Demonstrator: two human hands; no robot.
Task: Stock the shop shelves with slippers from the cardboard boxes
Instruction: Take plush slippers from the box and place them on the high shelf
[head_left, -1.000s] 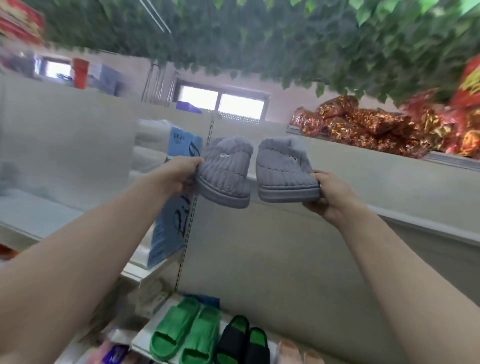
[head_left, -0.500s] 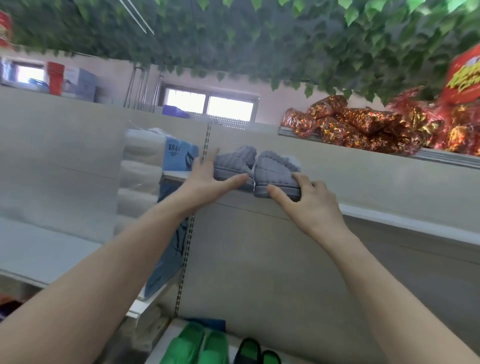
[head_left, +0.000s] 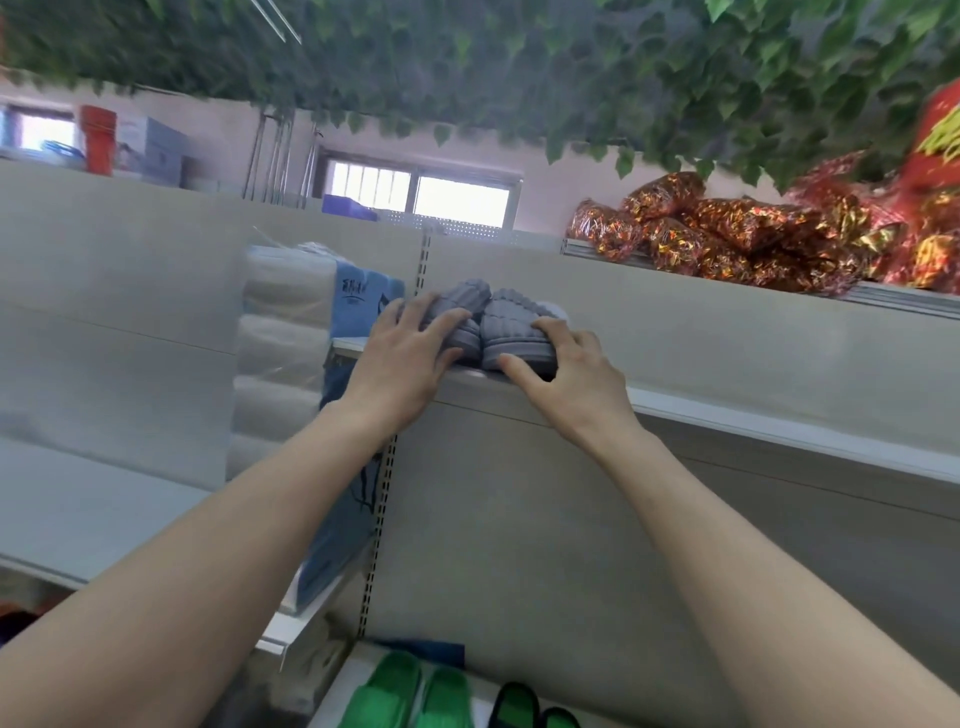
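Note:
Two grey ribbed slippers stand side by side at the left end of an upper shelf (head_left: 727, 422), toes towards me. My left hand (head_left: 410, 364) lies on the left grey slipper (head_left: 467, 295) with straight fingers spread over its top and the thumb along the sole's front edge. My right hand (head_left: 563, 382) holds the right grey slipper (head_left: 511, 322), its fingers curled over the top and its thumb against the sole's front. No cardboard box is in view.
Red foil packets (head_left: 727, 234) fill the top shelf at right. Stacked white and blue wrapped packs (head_left: 291, 322) stand left of the slippers. Green slippers (head_left: 405, 696) and black-green slippers (head_left: 519, 706) sit on the bottom shelf. Fake ivy (head_left: 519, 67) hangs overhead.
A second ago I held both slippers in the air before the shelf. They now stand on it, and my hands rest on top of them and have closed in.

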